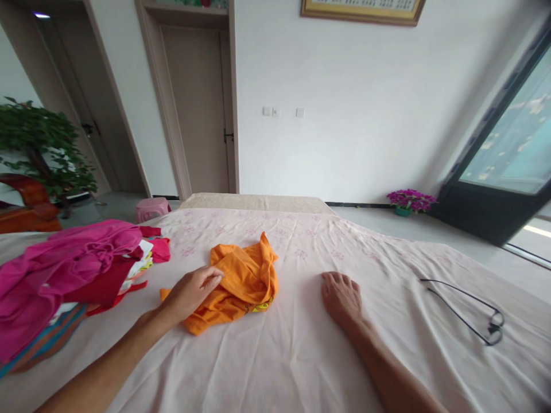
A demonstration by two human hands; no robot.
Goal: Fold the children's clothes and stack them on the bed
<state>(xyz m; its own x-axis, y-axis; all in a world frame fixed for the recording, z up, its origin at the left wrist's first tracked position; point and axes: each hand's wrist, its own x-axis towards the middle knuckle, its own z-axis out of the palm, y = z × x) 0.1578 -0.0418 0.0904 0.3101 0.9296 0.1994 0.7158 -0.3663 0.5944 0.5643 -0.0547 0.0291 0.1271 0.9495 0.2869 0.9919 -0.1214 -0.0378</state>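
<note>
A crumpled orange garment (pixel 245 275) with a yellow and black print at its lower edge lies in the middle of the cloth-covered surface. My left hand (pixel 200 289) rests over its left side, thumb and fingers drawn together on the fabric; the exact grip at the fingertips is partly hidden. To the right of the garment, apart from it, my right hand (pixel 343 295) lies palm down on the pale sheet (pixel 297 355). Its fingers are slightly bent and hold nothing.
On the left is a heap of clothes (pixel 86 264), pink, red, white and striped. Black-framed glasses (pixel 493 327) lie at the right. Beyond the surface are a pink stool (pixel 152 209), a potted plant (pixel 43 149), purple flowers (pixel 411 201) and a closed door (pixel 198 109).
</note>
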